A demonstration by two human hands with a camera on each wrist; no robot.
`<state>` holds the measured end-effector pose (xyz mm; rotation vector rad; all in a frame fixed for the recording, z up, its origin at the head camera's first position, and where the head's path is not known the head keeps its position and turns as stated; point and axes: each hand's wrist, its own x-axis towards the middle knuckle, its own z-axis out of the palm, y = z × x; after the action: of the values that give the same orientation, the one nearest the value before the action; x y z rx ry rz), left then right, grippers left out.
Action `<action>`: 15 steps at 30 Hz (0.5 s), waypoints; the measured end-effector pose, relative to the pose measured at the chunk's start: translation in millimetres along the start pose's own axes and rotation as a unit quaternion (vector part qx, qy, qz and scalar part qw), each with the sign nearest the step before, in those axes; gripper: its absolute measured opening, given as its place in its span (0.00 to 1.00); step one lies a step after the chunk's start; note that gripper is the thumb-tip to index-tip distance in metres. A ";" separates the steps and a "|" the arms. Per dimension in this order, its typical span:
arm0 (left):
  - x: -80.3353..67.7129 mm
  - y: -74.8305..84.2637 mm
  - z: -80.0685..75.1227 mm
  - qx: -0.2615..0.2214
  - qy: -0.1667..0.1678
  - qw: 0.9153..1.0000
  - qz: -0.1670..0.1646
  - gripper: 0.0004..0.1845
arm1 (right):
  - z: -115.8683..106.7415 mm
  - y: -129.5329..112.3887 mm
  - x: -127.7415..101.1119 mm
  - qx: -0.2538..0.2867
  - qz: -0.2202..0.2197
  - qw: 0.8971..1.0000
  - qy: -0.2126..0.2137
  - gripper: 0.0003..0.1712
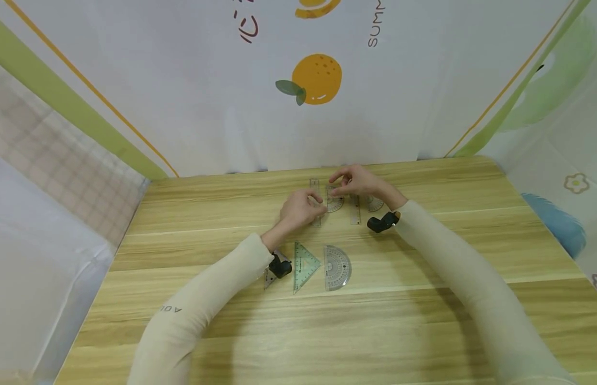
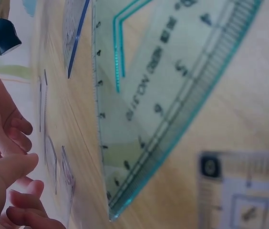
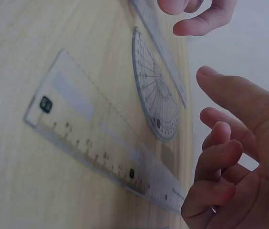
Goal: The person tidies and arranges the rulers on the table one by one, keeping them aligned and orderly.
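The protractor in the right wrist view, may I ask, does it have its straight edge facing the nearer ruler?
No, the protractor turns its curved edge toward the nearer ruler.

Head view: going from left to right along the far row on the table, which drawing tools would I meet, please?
First clear ruler → first clear protractor → second clear ruler → second clear protractor, which is partly hidden.
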<state>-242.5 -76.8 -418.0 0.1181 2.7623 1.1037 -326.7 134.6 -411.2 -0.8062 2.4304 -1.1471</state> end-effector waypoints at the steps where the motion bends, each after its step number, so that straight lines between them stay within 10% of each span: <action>1: 0.8 0.6 0.7 0.005 0.000 1.000 -0.002 0.12 | -0.3 0.3 0.3 -0.002 -0.002 1.000 -0.003 0.25; 15: 4.1 4.7 3.9 0.020 0.008 1.000 0.016 0.16 | -8.1 7.1 10.7 -0.035 -0.012 0.999 -0.023 0.25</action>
<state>-245.8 -70.2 -418.0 0.1607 2.8071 1.0621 -341.7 136.5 -412.3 -0.8740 2.4413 -1.0466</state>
